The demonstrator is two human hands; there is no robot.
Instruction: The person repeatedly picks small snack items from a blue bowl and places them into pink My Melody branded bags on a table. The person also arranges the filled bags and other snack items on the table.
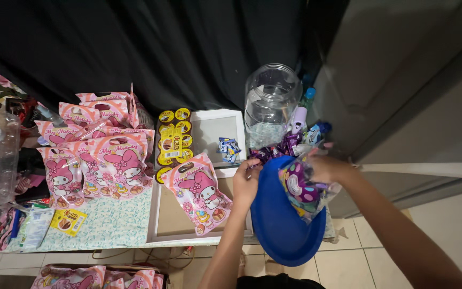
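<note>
A stack of pink cartoon-rabbit goodie bags (100, 155) crowds the left of a floral-covered table (116, 225), with yellow-lidded snack cups (175, 140) and one more pink bag (201, 194) lying across a shallow white tray (161, 225) toward the middle. Just right of that bag, the left hand (246, 184) curls its fingers over the near-left rim of a blue plastic bowl (282, 225) tilted at the table's near edge, while the right hand (324, 167) pinches shut the top of a clear bag of purple-wrapped sweets (301, 187) resting inside the bowl. A clear glass jar (271, 101) stands on the far side, behind both hands.
</note>
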